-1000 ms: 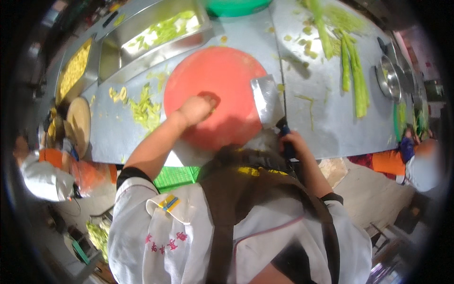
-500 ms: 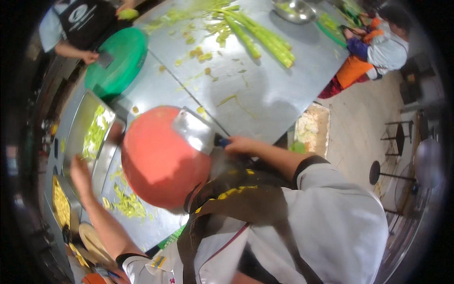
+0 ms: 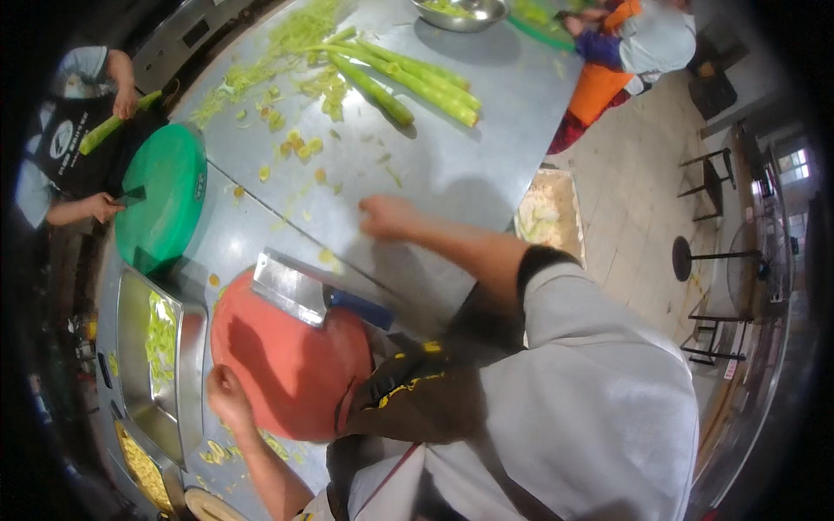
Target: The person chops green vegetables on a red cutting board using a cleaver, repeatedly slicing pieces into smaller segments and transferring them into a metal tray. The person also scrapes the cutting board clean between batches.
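Note:
A round red chopping board [image 3: 274, 369] lies on the metal table in front of me. Across its far edge rests a cleaver [image 3: 291, 289] with a blue handle, and neither hand touches it. My left hand [image 3: 228, 399] hovers at the board's left edge, fingers loosely curled and apart, nothing seen in it. Beyond the cleaver, my right hand [image 3: 388, 217] reaches over the table; its slightly blurred fingers look folded, with nothing visible in them. Farther off lie several long peeled green stalks [image 3: 417, 82], short of that hand.
At left stand a steel tray [image 3: 193, 347] with green slices and a pan of yellow pieces [image 3: 143, 464]. A person holds a green stalk [image 3: 109, 130] and a blade beside a green board [image 3: 165, 195]. Another person in an orange apron [image 3: 599, 95] works at far right. Scraps litter the table [image 3: 486, 174].
My right hand has let go of the cleaver, now lying on the board, and moved out over the table. My left hand has come back from the steel tray to the board.

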The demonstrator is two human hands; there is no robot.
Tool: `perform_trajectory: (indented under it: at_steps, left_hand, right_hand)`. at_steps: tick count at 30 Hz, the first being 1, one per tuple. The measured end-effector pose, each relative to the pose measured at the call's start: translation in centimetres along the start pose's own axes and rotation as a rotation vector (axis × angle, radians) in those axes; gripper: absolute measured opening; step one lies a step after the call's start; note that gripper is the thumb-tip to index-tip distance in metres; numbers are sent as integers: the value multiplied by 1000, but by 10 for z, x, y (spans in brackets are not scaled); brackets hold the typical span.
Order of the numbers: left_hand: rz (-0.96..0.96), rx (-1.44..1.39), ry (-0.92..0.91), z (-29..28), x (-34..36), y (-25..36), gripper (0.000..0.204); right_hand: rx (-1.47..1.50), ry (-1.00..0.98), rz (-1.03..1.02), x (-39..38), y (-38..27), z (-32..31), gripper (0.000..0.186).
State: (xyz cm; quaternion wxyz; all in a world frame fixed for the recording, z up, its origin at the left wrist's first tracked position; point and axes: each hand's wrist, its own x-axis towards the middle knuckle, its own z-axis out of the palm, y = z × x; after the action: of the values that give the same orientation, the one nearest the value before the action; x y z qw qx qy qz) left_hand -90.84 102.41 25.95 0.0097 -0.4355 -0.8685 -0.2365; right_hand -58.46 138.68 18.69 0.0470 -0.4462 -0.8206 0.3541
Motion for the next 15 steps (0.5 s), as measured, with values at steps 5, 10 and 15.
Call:
perform_trajectory:
  at_steps: [5, 10, 15]
  left_hand:
    - [6, -75, -150, 37, -63, 26, 12]
    - [-40, -120, -243, 39, -82, 63, 8]
    - [54, -144, -229, 56, -70, 62, 9]
  right_hand:
    - [-261, 408, 185, 100, 55, -63, 37]
    - [-281, 486, 323, 150, 69, -82, 35]
    - [-321, 545, 318, 179, 109, -88, 33]
